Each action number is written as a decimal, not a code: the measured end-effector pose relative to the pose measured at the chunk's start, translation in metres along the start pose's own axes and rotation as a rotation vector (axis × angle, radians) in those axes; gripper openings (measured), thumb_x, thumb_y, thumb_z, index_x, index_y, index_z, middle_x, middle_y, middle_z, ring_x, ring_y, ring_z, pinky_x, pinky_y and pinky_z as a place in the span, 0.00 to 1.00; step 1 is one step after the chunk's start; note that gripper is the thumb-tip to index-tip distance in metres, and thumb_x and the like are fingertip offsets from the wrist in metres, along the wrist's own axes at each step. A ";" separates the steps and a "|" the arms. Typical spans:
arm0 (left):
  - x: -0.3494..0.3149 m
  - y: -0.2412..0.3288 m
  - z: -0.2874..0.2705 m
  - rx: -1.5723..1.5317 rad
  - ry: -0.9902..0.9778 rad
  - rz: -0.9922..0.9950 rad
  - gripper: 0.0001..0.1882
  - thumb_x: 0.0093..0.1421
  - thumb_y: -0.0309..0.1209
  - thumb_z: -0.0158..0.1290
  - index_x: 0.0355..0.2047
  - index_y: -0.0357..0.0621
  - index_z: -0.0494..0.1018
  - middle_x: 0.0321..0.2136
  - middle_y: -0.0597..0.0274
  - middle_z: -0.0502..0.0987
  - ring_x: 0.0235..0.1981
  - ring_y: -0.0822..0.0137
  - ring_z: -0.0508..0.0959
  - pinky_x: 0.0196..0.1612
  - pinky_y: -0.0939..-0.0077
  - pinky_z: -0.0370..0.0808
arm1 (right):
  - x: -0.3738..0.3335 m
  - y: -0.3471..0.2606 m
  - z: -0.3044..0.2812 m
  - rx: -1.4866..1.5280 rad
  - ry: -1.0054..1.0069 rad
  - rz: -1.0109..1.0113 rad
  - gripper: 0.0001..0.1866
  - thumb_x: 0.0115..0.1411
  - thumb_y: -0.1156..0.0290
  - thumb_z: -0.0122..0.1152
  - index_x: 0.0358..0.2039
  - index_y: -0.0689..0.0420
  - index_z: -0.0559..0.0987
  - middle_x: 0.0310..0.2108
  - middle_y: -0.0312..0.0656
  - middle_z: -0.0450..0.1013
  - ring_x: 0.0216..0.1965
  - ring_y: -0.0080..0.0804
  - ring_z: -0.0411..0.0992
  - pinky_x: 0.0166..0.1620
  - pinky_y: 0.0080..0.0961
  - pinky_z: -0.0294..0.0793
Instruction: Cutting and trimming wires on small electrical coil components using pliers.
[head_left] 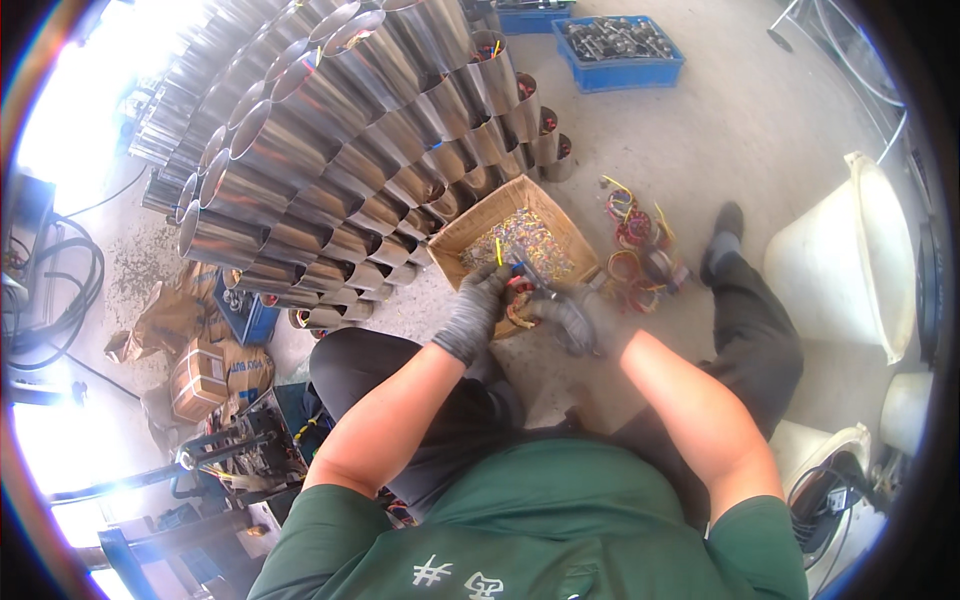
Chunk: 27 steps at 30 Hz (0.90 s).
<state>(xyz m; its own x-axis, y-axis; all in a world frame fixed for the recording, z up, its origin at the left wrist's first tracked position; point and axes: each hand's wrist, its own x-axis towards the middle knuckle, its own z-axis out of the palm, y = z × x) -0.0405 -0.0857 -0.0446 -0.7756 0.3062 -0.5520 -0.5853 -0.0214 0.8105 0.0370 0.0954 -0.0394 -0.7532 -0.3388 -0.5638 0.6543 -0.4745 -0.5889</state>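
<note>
Both my hands wear grey gloves and meet over the near edge of an open cardboard box (470,222). My left hand (478,312) is closed on a small motor winding (519,287) with red coils, and its yellow and blue wire ends stick up. My right hand (585,318), smeared by motion, grips a grey metal hand tool (529,270) that looks like wire pliers, its head up against the wires. Many short, coloured wire scraps (520,240) cover the box's bottom. Several more red windings (640,235) with yellow leads lie on the floor to the right.
Stacked shiny steel tubes (390,135) rise at the back left, some with windings inside. A blue crate of metal parts (620,52) stands far back. White buckets (840,250) are at the right. Brown packages (200,380) and a small blue bin (248,312) sit on the left.
</note>
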 end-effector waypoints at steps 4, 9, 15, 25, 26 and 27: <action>-0.003 0.005 0.004 0.027 0.021 -0.005 0.10 0.61 0.34 0.53 0.35 0.40 0.76 0.17 0.71 0.70 0.15 0.78 0.64 0.18 0.84 0.59 | 0.009 0.007 -0.015 0.286 0.103 0.004 0.14 0.58 0.67 0.62 0.41 0.60 0.74 0.21 0.36 0.72 0.17 0.20 0.69 0.17 0.14 0.66; 0.012 -0.001 -0.002 0.077 0.113 0.008 0.10 0.60 0.32 0.54 0.35 0.38 0.76 0.19 0.67 0.72 0.17 0.76 0.66 0.20 0.81 0.63 | 0.034 0.040 -0.032 -0.708 0.238 -0.764 0.20 0.57 0.65 0.62 0.46 0.65 0.73 0.31 0.45 0.76 0.32 0.28 0.74 0.36 0.26 0.74; 0.015 -0.007 -0.010 0.175 0.128 0.014 0.10 0.58 0.30 0.55 0.36 0.35 0.76 0.20 0.66 0.73 0.19 0.74 0.68 0.24 0.78 0.66 | 0.023 0.022 -0.022 -0.802 0.216 -0.585 0.20 0.58 0.65 0.61 0.46 0.63 0.73 0.30 0.41 0.75 0.32 0.29 0.73 0.37 0.29 0.72; 0.018 -0.022 -0.019 0.321 0.087 0.160 0.10 0.58 0.32 0.56 0.35 0.38 0.77 0.23 0.65 0.75 0.22 0.76 0.69 0.27 0.81 0.67 | 0.016 -0.006 -0.027 0.409 0.331 -0.185 0.09 0.61 0.67 0.56 0.27 0.57 0.72 0.20 0.36 0.68 0.25 0.25 0.72 0.24 0.17 0.71; 0.014 -0.013 -0.022 0.316 0.091 0.156 0.10 0.58 0.32 0.56 0.35 0.38 0.77 0.23 0.65 0.75 0.22 0.76 0.69 0.27 0.81 0.67 | 0.015 -0.007 -0.048 0.390 0.242 -0.176 0.10 0.60 0.64 0.56 0.26 0.54 0.71 0.17 0.34 0.65 0.21 0.24 0.69 0.21 0.19 0.69; 0.006 0.003 -0.026 0.276 0.089 0.185 0.09 0.59 0.31 0.55 0.36 0.38 0.77 0.24 0.66 0.75 0.23 0.76 0.69 0.28 0.81 0.68 | 0.015 -0.008 -0.069 0.372 0.153 -0.164 0.11 0.60 0.62 0.56 0.25 0.52 0.70 0.15 0.33 0.63 0.17 0.23 0.66 0.19 0.21 0.66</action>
<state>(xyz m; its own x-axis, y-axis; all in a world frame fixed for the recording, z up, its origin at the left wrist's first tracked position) -0.0531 -0.1083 -0.0503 -0.8872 0.2369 -0.3958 -0.3561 0.1937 0.9141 0.0250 0.1500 -0.0829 -0.8078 -0.1233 -0.5764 0.4368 -0.7818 -0.4449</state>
